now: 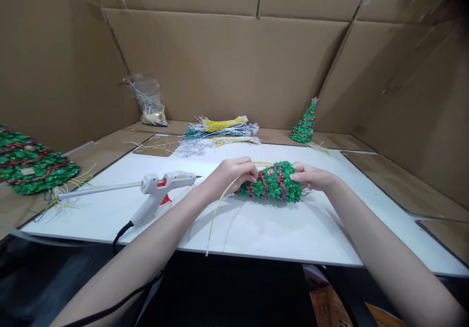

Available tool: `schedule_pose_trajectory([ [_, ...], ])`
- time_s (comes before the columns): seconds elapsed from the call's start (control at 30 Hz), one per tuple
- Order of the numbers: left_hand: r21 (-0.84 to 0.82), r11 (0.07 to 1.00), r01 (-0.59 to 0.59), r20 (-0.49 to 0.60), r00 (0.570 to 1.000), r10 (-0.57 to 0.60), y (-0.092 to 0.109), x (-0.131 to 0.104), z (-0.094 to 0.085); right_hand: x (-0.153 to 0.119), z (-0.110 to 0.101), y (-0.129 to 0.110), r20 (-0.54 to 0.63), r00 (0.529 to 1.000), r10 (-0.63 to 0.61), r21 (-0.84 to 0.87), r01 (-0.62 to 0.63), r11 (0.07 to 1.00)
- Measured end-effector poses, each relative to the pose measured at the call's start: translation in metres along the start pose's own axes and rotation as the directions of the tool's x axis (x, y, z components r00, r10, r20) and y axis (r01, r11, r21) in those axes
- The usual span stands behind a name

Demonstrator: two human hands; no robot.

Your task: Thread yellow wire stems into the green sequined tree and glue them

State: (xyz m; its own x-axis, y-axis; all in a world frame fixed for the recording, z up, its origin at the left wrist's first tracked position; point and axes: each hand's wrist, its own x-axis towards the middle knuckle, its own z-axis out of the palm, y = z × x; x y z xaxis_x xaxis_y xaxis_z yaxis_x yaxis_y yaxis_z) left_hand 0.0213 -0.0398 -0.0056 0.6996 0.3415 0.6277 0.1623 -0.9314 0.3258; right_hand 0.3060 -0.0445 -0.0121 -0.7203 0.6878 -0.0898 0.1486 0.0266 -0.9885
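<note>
A small green beaded Christmas tree (273, 183) with red and purple garland lies on its side above the white board. Around the edge of its wide base, my right hand (311, 175) is closed, thumb on the front side. My left hand (240, 173) is pinched at the narrow end of the tree, with a thin yellow wire (216, 212) running from its fingers. The wire's loose white-tipped end hangs down toward the board's front edge. My left fingers hide the tree's tip. A white glue gun (157, 190) with a glue stick in its back lies left of my left forearm.
Another beaded tree (303, 126) stands at the back right, and a larger one (32, 163) leans at the far left. Bundles of coloured wires (225, 129) and a clear plastic bag (148, 102) sit at the back. Cardboard walls (227, 63) enclose the white board (278, 239).
</note>
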Motion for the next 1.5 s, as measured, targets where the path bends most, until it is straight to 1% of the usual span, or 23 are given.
schedule_pose_trajectory([
  [0.2, 0.077, 0.997, -0.002, -0.026, 1.0, 0.004, -0.002, -0.002, 0.008, 0.0, -0.003, 0.003, -0.008, 1.0, 0.005, 0.003, -0.005, 1.0],
  [0.37, 0.091, 0.996, -0.012, -0.035, 0.999, 0.015, -0.002, -0.001, 0.012, 0.0, -0.003, 0.003, -0.002, 1.0, 0.011, 0.008, -0.011, 1.0],
  [0.63, 0.152, 0.988, 0.008, -0.049, 0.999, 0.0, 0.001, -0.002, 0.012, 0.0, -0.003, 0.003, 0.006, 1.0, -0.014, -0.01, 0.014, 1.0],
  [0.8, 0.214, 0.977, 0.007, -0.077, 0.997, 0.01, 0.003, -0.003, 0.011, -0.001, -0.001, 0.003, -0.012, 1.0, 0.001, -0.009, -0.001, 1.0],
  [0.97, 0.217, 0.976, 0.004, -0.098, 0.995, 0.018, 0.008, -0.002, 0.015, 0.0, -0.001, 0.002, -0.018, 1.0, 0.015, 0.0, -0.015, 1.0],
  [1.1, 0.225, 0.974, 0.021, -0.106, 0.994, 0.003, 0.006, -0.002, 0.015, 0.0, -0.001, 0.003, -0.04, 0.999, 0.013, 0.002, -0.013, 1.0],
  [1.17, 0.197, 0.98, 0.033, -0.102, 0.995, -0.013, 0.005, -0.002, 0.012, 0.0, -0.001, 0.003, -0.036, 0.999, 0.003, -0.001, -0.003, 1.0],
  [1.27, 0.081, 0.996, 0.038, -0.086, 0.996, -0.031, 0.004, -0.001, 0.005, 0.0, -0.001, 0.001, -0.029, 0.999, -0.014, -0.011, 0.014, 1.0],
  [1.37, -0.019, 0.999, 0.049, -0.055, 0.997, -0.05, 0.006, 0.0, -0.003, 0.0, 0.0, 0.0, -0.024, 1.0, -0.006, -0.02, 0.006, 1.0],
  [1.5, -0.052, 0.998, 0.042, 0.014, 0.999, -0.041, 0.007, 0.001, -0.009, -0.001, -0.001, 0.001, -0.027, 0.999, 0.017, -0.017, -0.017, 1.0],
])
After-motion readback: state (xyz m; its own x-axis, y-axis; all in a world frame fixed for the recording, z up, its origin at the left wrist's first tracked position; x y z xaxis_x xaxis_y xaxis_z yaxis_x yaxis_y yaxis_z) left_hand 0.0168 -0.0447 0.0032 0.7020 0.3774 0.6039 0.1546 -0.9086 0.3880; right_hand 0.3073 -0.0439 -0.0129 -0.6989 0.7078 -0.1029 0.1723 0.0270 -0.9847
